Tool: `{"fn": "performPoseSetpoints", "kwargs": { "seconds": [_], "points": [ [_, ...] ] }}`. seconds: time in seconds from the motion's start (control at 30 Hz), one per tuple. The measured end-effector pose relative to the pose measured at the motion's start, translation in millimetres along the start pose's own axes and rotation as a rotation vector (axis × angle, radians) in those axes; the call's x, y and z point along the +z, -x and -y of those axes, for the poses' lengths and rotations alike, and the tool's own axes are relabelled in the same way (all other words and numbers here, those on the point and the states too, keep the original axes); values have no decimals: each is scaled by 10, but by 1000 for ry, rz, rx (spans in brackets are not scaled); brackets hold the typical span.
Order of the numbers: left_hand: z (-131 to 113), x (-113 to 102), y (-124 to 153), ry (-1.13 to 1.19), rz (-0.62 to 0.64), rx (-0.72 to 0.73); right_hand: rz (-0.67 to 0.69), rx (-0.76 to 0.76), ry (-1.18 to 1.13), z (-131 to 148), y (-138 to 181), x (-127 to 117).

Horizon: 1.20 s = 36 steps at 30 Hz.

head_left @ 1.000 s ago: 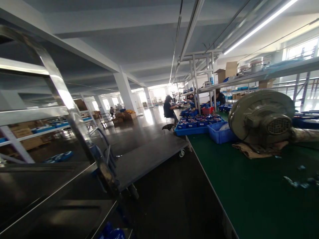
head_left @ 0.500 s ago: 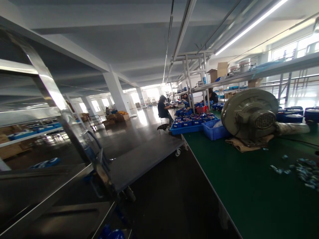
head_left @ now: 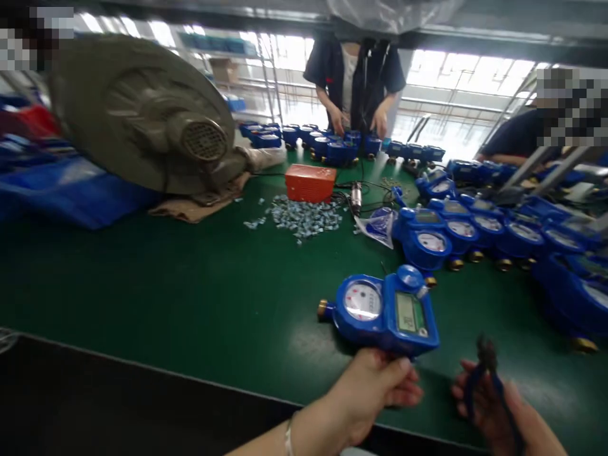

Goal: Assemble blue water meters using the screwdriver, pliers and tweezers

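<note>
A blue water meter (head_left: 386,312) with a round dial and a small green screen lies on the green table (head_left: 166,285) near its front edge. My left hand (head_left: 373,387) grips the meter's near edge, fingers closed on it. Just to the right, my right hand (head_left: 496,408) is closed round small blue-handled pliers (head_left: 485,367), their dark jaws pointing up. The two hands are a short way apart.
Rows of blue water meters (head_left: 475,228) fill the right side. A pile of small pale parts (head_left: 304,216), an orange box (head_left: 310,182) and a large grey blower (head_left: 137,117) sit further back. A person (head_left: 357,73) stands across the table; another is at far right.
The view swung from the factory aisle and shelving down to the table. My two hands, the meter and the pliers have come into view.
</note>
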<state>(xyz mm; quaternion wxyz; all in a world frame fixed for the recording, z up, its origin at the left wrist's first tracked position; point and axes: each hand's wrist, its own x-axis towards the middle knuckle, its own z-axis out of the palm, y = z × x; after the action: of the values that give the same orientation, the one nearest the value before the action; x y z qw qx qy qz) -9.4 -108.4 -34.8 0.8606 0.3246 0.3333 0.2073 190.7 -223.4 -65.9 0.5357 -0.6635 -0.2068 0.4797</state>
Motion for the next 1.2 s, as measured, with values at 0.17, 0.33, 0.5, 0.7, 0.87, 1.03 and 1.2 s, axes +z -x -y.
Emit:
{"fn": "performPoseSetpoints", "kwargs": {
  "seconds": [0.17, 0.33, 0.5, 0.7, 0.87, 1.03, 1.2],
  "points": [
    [-76, -65, 59, -38, -38, -11, 216, 99, -364, -25, 217, 242],
    [-133, -50, 50, -140, -38, 5, 271, 116, -236, 167, 361, 512],
    [-183, -73, 16, -241, 6, 45, 293, 216, -54, 275, 380, 565],
    [-198, -136, -24, -250, 69, 20, 283, 253, 125, 294, 342, 585],
    [-205, -177, -62, -228, 107, -1, 314, 208, 174, 313, 290, 637],
    [-219, -193, -57, -206, 148, 0, 405, 190, 253, 308, 238, 629],
    [-220, -200, -38, -194, 162, 33, 434, 29, 476, 318, 211, 614]
  ]
}}
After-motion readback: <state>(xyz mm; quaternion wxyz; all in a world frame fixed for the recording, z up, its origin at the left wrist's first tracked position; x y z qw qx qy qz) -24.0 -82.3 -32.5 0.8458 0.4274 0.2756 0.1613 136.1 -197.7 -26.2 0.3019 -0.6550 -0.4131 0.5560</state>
